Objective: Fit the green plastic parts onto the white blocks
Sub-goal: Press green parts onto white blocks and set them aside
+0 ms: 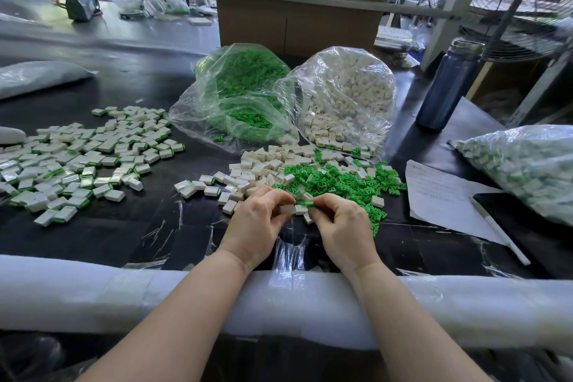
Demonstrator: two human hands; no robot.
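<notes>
Near the front edge of the bench: both hands work close together over the dark top, just behind the foam-padded rim [93, 295].
Left hand [254, 220]: fingers curled round a white block [287, 209], pinching it.
Right hand [341, 226]: pinching a green plastic part [305, 203] and holding it right against a second white block [300, 209]. Looks like it's mid-fit, though I can't tell if it's seated yet.
Done so far: a big spread of finished blocks [77, 161] with green showing along their edges covers the left side of the bench, so a decent chunk is through, I'd say.
Still to go: a loose heap of bare white blocks [263, 164] sits just behind the hands, and a scatter of loose green parts [338, 183] lies right beside it toward the right. Plenty left, honestly.
Green bag [242, 96]: clear plastic, open mouth, still well stocked with green parts, mid-bench toward the back.
White bag [347, 96]: clear plastic, touching the green one on its right, spilling white blocks out the front.
Right-edge bag [521, 164]: clear, packed with what look like assembled pieces.
Extras: paper sheet [440, 192] and pen [499, 229] at the right, dark water bottle [449, 84] behind them.
</notes>
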